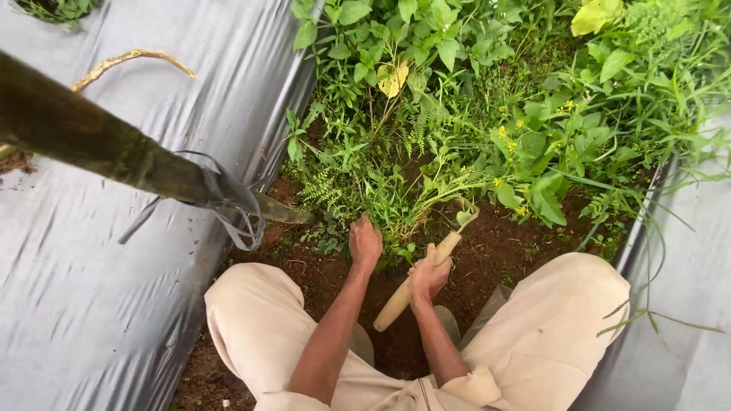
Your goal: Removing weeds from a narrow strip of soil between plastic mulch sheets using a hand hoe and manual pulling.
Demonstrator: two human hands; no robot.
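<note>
I am crouched over a strip of bare brown soil [502, 255] between two sheets of plastic. My left hand [365, 242] is closed around a clump of green weeds [396, 202] at their base. My right hand [429, 275] grips the pale wooden handle [397, 301] of a small hand tool, whose far end reaches into the weeds by the stems. My knees in beige trousers [548, 320] frame the soil on both sides.
Dense weeds with small yellow flowers [533, 129] fill the strip ahead. Grey plastic mulch sheets [99, 289] lie on the left and right. A thick mossy pole [91, 141] with grey strips tied round it slants across the upper left.
</note>
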